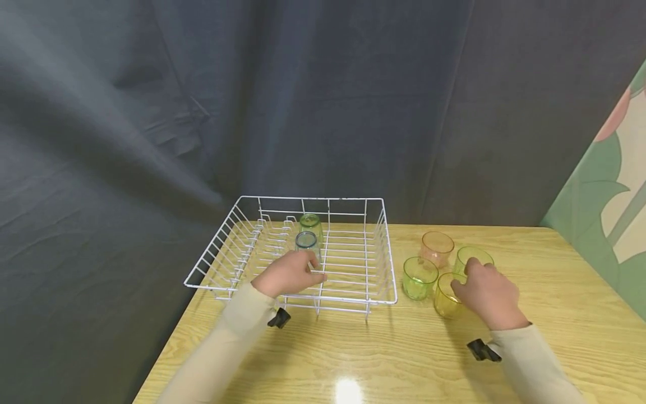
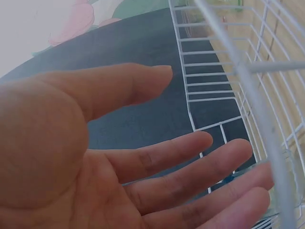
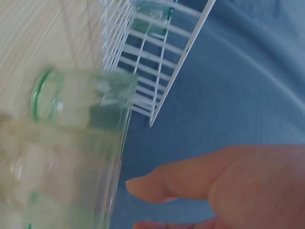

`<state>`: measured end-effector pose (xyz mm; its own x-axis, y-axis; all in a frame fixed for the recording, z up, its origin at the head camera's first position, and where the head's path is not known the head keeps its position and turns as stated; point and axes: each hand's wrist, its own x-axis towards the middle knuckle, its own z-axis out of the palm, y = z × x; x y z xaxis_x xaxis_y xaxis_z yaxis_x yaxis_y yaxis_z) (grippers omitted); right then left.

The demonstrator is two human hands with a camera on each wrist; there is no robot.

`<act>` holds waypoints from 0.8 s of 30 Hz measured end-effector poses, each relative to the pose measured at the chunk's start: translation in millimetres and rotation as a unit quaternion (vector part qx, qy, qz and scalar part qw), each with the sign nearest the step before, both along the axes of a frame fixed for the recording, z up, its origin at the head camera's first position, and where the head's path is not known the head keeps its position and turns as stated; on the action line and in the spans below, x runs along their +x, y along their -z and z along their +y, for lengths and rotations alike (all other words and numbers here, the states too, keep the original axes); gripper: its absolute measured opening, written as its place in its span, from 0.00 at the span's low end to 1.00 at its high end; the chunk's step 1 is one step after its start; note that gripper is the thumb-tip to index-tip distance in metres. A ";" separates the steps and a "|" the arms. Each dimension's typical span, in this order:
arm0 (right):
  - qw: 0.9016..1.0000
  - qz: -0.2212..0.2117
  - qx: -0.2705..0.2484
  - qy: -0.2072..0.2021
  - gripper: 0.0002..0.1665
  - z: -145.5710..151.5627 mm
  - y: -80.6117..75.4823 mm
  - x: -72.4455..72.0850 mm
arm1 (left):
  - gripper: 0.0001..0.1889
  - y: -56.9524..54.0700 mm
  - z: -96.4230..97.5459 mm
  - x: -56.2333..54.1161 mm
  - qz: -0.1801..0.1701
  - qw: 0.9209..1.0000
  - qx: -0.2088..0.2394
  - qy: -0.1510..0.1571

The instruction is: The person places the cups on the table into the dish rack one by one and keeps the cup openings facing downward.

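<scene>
My left hand (image 1: 292, 273) hovers over the front of a white wire dish rack (image 1: 348, 300). Its fingers are spread and hold nothing. Just beyond it, a bluish glass (image 1: 306, 241) stands upside down in the rack, with a green glass (image 1: 311, 223) behind. On the right, my right hand (image 1: 488, 293) is above several tumblers, thumb and fingers apart, apparently not gripping any. Nearest to it are a yellow glass (image 1: 446, 303) and a light green glass (image 1: 473, 255), both partly hidden by the hand. A lime-green glass (image 1: 419, 280) and a pink glass (image 1: 437, 247) stand to their left.
The rack and tumblers share a light wooden table (image 1: 393, 359). A dark curtain (image 1: 343, 112) hangs along the back and left. At the right edge rises a panel with a leaf-and-flower print (image 1: 595, 185). The rack's raised wire rim surrounds the glasses in it.
</scene>
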<state>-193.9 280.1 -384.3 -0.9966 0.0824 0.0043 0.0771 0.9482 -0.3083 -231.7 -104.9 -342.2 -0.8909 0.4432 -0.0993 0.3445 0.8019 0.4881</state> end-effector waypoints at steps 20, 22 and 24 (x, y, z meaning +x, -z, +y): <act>0.994 -0.111 -0.023 -0.001 0.05 19.7 13.2 -2.9 | 0.21 16.4 -1.1 11.8 0.011 1.000 0.008 0.002; 0.994 -0.109 -0.024 -0.003 0.04 19.7 14.1 -3.3 | 0.22 16.2 -1.4 12.9 0.008 1.000 0.010 0.000; 0.994 -0.104 -0.025 -0.005 0.03 19.7 14.0 -3.7 | 0.22 15.8 -1.9 13.8 0.004 1.000 0.014 -0.002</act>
